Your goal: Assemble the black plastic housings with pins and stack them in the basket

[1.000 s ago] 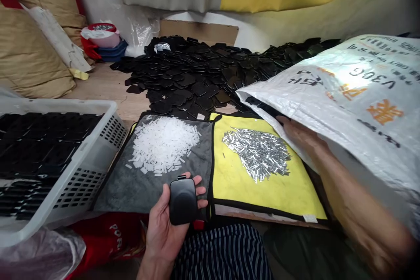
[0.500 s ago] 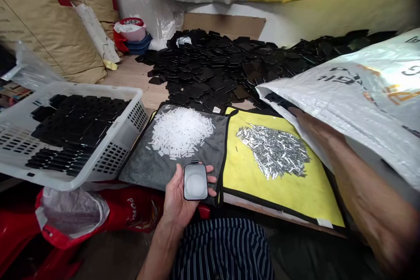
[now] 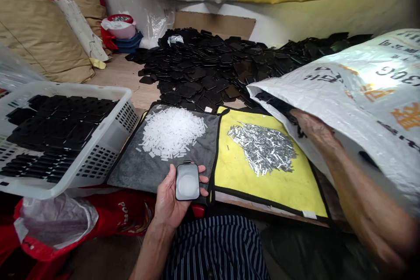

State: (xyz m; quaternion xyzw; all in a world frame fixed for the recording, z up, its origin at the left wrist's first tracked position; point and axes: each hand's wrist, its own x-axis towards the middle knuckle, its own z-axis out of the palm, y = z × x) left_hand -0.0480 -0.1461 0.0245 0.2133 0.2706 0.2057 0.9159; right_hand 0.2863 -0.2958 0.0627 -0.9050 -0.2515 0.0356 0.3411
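Your left hand cradles black plastic piece, long axis pointing away from you, fingers curled round its edge. Right hand inside white woven sack; fingers hidden, cannot tell.

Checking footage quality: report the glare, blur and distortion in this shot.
Head view: glare washes the white woven sack at upper right; a pale round patch, likely glare, sits on the glossy black piece in the left hand; the right hand and right forearm look soft; the wide lens bows the frame edges.
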